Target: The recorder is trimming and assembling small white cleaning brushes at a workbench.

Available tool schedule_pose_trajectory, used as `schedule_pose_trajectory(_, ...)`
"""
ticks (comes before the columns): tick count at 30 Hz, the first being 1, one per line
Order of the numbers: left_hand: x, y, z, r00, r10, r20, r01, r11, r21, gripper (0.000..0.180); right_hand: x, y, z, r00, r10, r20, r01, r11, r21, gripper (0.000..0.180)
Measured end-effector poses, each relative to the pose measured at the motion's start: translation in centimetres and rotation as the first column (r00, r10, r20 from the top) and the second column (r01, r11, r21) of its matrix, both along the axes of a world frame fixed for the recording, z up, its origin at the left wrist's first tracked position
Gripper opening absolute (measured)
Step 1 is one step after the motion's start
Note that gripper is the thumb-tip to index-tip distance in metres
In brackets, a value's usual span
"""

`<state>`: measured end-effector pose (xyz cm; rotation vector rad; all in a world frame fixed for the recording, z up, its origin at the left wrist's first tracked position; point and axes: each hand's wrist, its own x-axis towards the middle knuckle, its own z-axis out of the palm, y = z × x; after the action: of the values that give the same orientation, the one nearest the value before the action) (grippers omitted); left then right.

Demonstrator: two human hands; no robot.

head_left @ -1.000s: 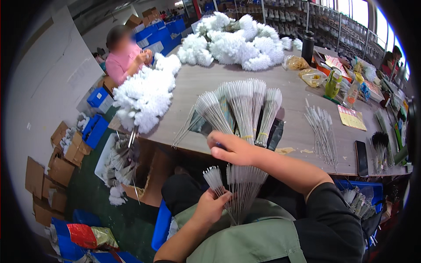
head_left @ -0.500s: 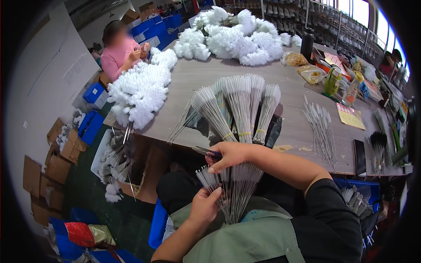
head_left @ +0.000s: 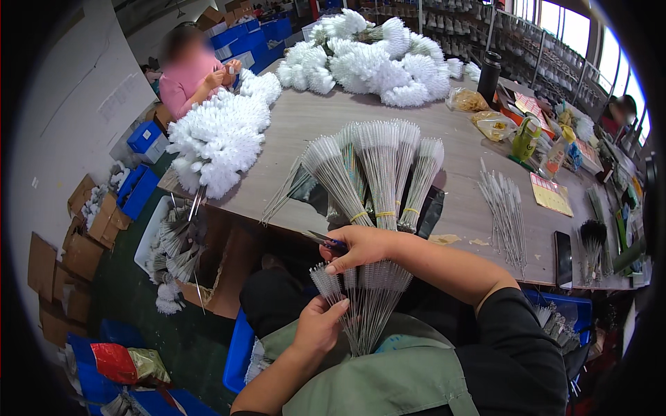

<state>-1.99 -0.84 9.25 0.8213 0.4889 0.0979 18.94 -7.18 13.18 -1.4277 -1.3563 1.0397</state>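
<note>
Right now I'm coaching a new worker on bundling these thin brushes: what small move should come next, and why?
Probably even up the brush tips: the left hand grips the fanned bundle low, its heads sit ragged, and the right hand already rests across them.

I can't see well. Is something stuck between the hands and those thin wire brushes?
No. The left hand grips the thin wire brushes directly, and the right hand lies across their bristle tips, also holding scissors.

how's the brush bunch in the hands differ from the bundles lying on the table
The held bunch is loose, with both hands around it; the table bundles are tied with yellow bands and lie untouched. The held bunch is smaller; the bundles fan out wider. Both are thin wire-stem brushes.
</note>
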Motion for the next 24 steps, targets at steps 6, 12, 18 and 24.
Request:
schedule_pose_trajectory(6,-0.4,-0.1,-0.3,0.998,-0.001,0.061,0.002,1.0,-0.029,0.015,-0.4,-0.2,0.3,0.997,-0.019,0.074,0.02,1.0,-0.011,0.03)
schedule_pose_trajectory(12,-1.1,-0.3,-1.2,0.999,0.001,0.033,0.0,1.0,-0.028,0.021,-1.2,-0.4,0.5,0.998,-0.014,-0.06,0.012,0.999,-0.047,0.028)
schedule_pose_trajectory(18,-0.5,-0.1,-0.5,0.998,-0.006,0.058,0.007,1.0,-0.008,0.022,-0.8,-0.2,1.1,0.995,0.001,-0.097,-0.007,0.998,-0.063,0.025)
schedule_pose_trajectory(24,-0.6,0.2,-0.2,0.999,0.009,0.044,-0.007,0.999,-0.043,0.022,-1.0,0.1,1.9,0.996,-0.053,-0.077,0.041,0.988,-0.147,0.022)
